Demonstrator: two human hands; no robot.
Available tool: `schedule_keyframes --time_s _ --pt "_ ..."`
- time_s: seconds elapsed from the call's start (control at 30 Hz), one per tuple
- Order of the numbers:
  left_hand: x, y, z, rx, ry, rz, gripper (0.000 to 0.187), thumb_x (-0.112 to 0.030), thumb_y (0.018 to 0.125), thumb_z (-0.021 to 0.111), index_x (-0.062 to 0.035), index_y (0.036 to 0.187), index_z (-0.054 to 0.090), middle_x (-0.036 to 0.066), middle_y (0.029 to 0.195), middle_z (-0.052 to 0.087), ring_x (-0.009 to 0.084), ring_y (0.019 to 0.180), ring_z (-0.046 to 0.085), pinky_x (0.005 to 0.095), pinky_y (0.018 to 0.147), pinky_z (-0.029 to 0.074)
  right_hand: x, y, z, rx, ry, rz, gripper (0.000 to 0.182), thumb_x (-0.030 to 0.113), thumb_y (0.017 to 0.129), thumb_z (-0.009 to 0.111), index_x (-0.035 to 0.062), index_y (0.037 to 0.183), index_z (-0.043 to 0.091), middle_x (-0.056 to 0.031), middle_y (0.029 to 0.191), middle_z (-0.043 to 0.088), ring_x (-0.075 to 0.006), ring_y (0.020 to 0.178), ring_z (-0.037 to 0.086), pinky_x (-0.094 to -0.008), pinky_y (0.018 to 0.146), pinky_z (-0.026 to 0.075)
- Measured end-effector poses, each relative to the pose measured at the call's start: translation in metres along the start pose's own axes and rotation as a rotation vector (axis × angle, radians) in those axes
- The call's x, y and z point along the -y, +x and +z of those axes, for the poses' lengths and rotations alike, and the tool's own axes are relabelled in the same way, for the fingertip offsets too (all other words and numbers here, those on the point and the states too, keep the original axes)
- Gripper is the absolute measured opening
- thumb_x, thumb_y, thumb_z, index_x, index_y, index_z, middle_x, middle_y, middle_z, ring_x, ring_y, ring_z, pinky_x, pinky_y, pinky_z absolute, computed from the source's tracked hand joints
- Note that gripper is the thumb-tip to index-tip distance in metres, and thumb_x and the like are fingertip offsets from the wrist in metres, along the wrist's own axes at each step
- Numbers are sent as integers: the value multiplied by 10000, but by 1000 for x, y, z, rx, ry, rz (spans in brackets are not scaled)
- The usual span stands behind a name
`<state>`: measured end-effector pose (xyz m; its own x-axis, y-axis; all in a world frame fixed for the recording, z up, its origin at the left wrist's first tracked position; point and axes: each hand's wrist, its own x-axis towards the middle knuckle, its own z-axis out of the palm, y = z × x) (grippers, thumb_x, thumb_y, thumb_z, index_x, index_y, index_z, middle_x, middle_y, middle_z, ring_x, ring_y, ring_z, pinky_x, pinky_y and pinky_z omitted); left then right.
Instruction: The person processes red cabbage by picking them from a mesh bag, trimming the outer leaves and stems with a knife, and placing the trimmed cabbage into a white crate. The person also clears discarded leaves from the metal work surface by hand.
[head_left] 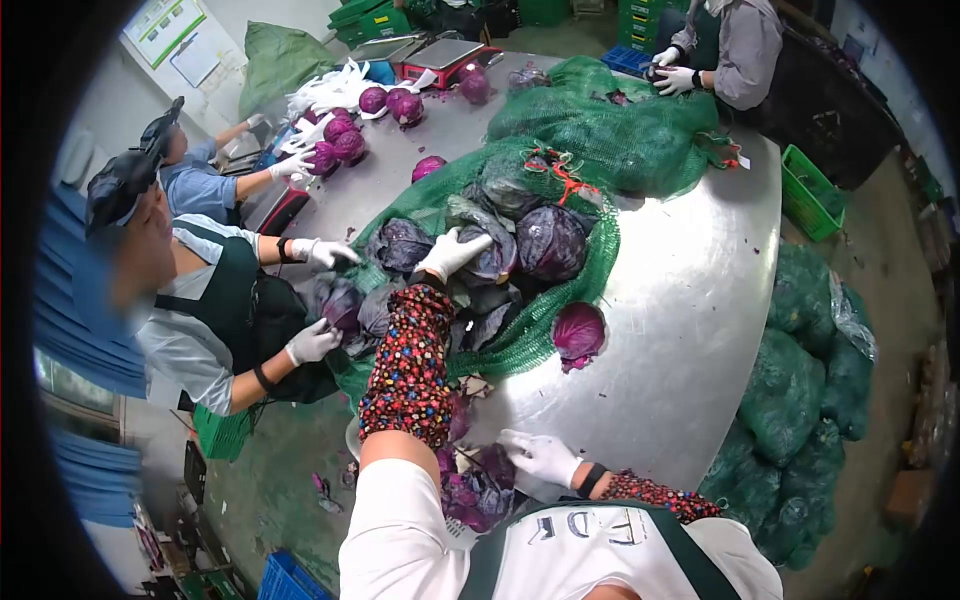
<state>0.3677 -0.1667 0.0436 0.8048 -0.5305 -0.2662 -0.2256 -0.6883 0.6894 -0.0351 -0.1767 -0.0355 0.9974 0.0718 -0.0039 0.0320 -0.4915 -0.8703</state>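
Observation:
My left hand [455, 252], in a white glove, reaches into the opened green mesh bag [603, 262]. It rests on a dark purple cabbage [492, 258] with loose outer leaves, fingers spread over it. Beside that one lies a larger dark cabbage [551, 242]. My right hand [543, 457], gloved too, is low at the table's near edge with its fingers apart and holds nothing. Loose purple leaves [478, 495] lie just left of it. A peeled purple cabbage [579, 332] sits on the metal table [680, 300] outside the bag.
At the left, a co-worker's gloved hands [314, 342] are at the bag's edge. Two more people stand farther around the table. Another full mesh bag [620, 130] lies at the back, and peeled cabbages [345, 140] stand near red scales [447, 62]. Filled green sacks [785, 390] are piled right.

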Motion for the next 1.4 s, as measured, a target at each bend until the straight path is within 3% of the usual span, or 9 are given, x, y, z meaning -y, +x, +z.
schedule_keyframes --time_s 0.1,0.17,0.23,0.3,0.47,0.67,0.87,1.07,1.4 --pt "-15 -50 25 -245 260 176 1142 -514 574 797 137 1359 281 308 1346 403 400 1242 459 381 1027 412 -17 -14 -31 -299 163 72 321 238 906 606 121 1204 620 -106 1103 682 -223 912 686 -312 790 536" --pt "-43 -116 47 -400 363 331 920 -375 563 797 97 1237 385 265 1187 453 397 1083 506 437 922 448 -24 -10 -69 -394 504 345 294 225 932 593 115 1204 617 -16 918 669 -45 484 462 -208 421 380" --pt "-37 -170 95 -443 514 433 693 -242 604 777 61 1147 471 230 1206 432 403 1119 438 449 900 435 -32 -2 -102 -545 527 258 451 154 915 609 23 1328 484 -95 1192 611 -138 997 604 -283 845 492" --pt "-40 -219 128 -414 476 556 546 -186 610 788 30 1059 564 160 1174 466 362 1073 450 437 878 440 -37 5 -119 -512 722 226 663 115 884 645 1 1443 306 -164 1420 431 -202 1298 424 -322 1058 357" --pt "-49 -263 175 -340 343 456 600 -197 660 778 -86 1210 567 146 1176 506 352 1047 490 439 894 442 -28 14 -116 -449 87 209 816 318 770 734 -39 1400 357 -243 1378 452 -311 1300 435 -346 1071 357" --pt "-51 -257 168 -370 311 696 673 -65 731 689 -194 1364 499 172 1250 494 374 1156 431 444 1010 374 -32 22 -102 -621 24 365 405 254 825 635 3 1136 576 -228 970 659 -393 900 637 -436 810 504" --pt "-42 -303 155 -170 -391 527 773 -23 835 617 -53 1491 209 168 1374 436 243 1240 448 348 1033 370 40 -54 -114 -582 614 264 267 81 849 644 -7 1097 595 -49 815 662 -139 721 621 -297 689 517" --pt "-33 -323 179 236 -735 332 648 111 733 435 -22 1364 369 140 1348 448 220 1253 438 340 1037 383 43 -125 -133 -487 851 278 228 62 871 643 40 1096 608 32 714 598 -11 446 441 -184 395 360" --pt "-128 -325 262 69 -24 707 526 -66 693 746 -26 1160 508 155 1166 509 324 1137 495 388 1010 399 -138 -184 -186 -905 449 411 284 252 827 679 -25 867 631 -98 713 643 -184 605 613 -329 588 490"
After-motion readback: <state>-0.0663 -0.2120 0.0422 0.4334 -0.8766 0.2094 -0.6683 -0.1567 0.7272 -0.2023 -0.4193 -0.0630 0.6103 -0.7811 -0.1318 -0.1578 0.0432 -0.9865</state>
